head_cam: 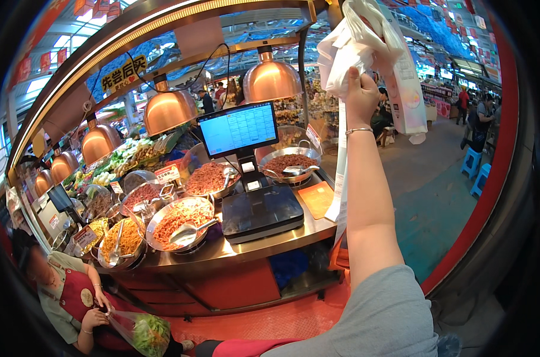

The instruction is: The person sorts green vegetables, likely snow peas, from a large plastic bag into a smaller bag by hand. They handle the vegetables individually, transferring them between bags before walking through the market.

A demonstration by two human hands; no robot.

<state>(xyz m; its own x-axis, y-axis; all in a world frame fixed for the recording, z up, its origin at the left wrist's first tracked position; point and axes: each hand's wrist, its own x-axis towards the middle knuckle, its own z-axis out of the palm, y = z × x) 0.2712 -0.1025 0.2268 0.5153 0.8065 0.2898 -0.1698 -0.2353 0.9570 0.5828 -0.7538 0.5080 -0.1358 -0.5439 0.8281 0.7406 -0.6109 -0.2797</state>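
My right hand (360,96) is raised high at the right, its fingers closed on a bunch of white plastic bags (355,49) beside the stall's post. A roll-like strip of printed bags (406,93) hangs just behind it. Out of view is my left hand. Before me stands a steel counter with a black weighing scale (263,212) and its lit touchscreen (237,128). Around the scale are metal pans of reddish shredded food (180,221), dark red food (290,165) and yellow shreds (121,238), several with metal scoops.
Copper heat lamps (272,78) hang over the counter. At the lower left a co-worker (73,290) in a red apron holds a clear bag of greens (149,332). An orange sheet (317,198) lies by the counter's right end. Blue stools (471,160) stand in the aisle.
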